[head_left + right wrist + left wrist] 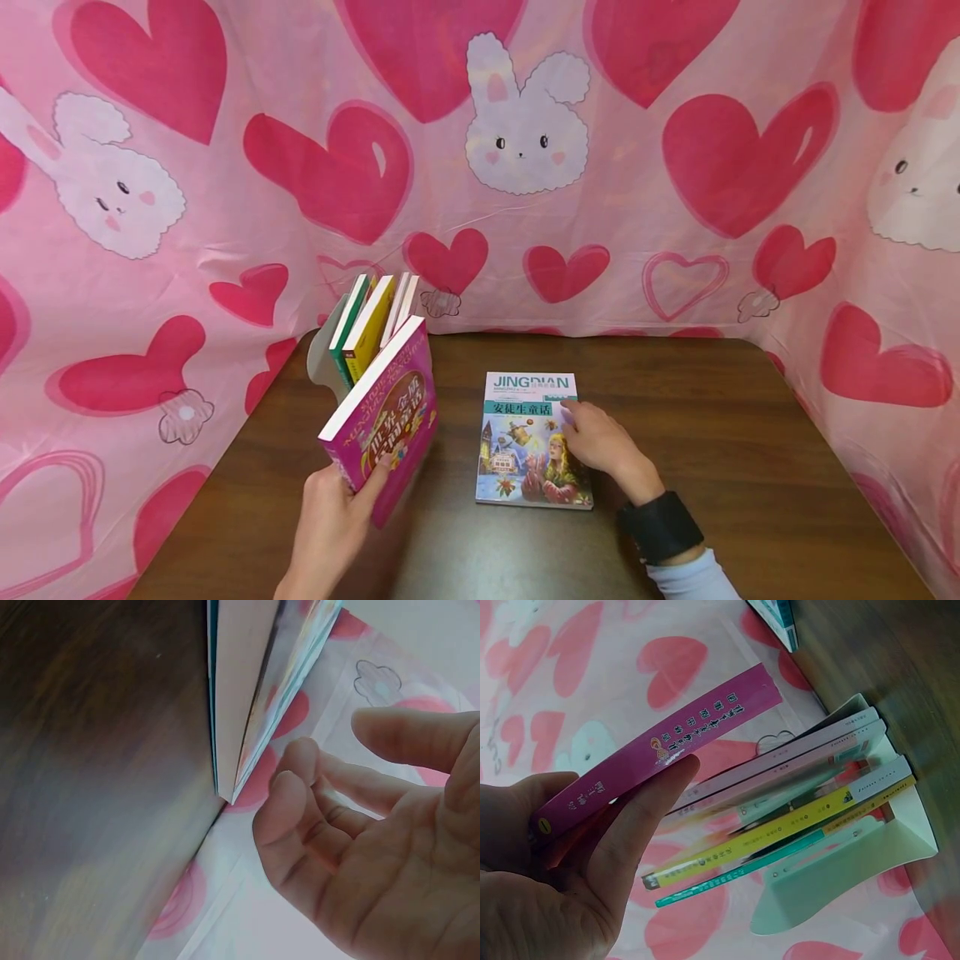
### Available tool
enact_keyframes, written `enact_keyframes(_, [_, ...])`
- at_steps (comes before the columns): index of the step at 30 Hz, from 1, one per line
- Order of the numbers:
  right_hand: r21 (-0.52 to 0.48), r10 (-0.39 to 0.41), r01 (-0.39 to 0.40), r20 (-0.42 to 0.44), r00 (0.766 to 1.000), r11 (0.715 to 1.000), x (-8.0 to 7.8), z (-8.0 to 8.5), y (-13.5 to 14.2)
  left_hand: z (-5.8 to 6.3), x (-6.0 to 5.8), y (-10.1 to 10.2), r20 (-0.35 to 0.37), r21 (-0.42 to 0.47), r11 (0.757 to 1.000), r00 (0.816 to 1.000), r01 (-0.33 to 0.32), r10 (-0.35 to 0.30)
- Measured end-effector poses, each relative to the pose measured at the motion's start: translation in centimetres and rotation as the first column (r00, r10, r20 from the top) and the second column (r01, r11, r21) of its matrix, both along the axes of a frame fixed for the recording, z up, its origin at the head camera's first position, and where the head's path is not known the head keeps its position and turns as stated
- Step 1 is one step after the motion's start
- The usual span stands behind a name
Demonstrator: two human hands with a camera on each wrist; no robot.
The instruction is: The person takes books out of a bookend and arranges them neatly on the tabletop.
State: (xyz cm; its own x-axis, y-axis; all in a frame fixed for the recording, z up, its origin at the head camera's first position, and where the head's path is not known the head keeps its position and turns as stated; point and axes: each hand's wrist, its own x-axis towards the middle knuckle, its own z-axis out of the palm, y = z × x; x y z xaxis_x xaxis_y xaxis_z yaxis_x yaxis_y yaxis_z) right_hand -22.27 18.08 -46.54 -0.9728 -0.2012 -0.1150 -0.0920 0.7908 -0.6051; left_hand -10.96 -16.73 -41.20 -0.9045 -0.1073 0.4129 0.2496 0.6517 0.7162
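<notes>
In the head view my left hand (330, 508) grips a thick magenta book (405, 425), thumb on its front cover. The book is tilted and held up in front of a book rack. In the left wrist view its spine (667, 742) faces the camera. A storybook (525, 454) with a white and teal title band and an illustrated cover lies flat on the table. My right hand (607, 446) is at its right edge. In the right wrist view the right fingers (281, 806) are loosely bent beside the book's page edges (244, 697), not wrapped round it.
A pale green book rack (817, 892) stands at the table's back left. Upright in it are a yellow book (757, 836), a teal-green book (742, 868) and pale pink books (810, 754). Pink heart-printed cloth (525, 217) hangs around the dark wooden table (720, 417).
</notes>
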Motion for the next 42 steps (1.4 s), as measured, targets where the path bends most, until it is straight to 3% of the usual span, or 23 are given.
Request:
enact_keyframes(8, [-0.055,0.004,-0.009,-0.077,0.997,0.998,0.1,0.3,-0.7,0.1,-0.3,0.3,0.019,0.034,0.999,1.0,0.023,-0.024])
enact_keyframes(20, [-0.135,0.1,-0.136,-0.241,0.965,0.981,0.8,1.6,-2.5,0.2,-0.8,0.9,0.064,0.037,0.998,0.996,0.053,-0.055])
enact_keyframes(30, [-0.175,0.125,-0.177,-0.275,0.953,0.969,2.1,3.1,-4.0,0.1,-1.3,1.5,0.068,0.029,0.996,0.994,0.088,-0.089])
enact_keyframes(42, [-0.22,0.155,-0.242,-0.348,0.924,0.945,2.1,2.9,-5.2,0.1,-1.7,2.2,0.108,0.06,0.99,0.985,0.126,-0.132])
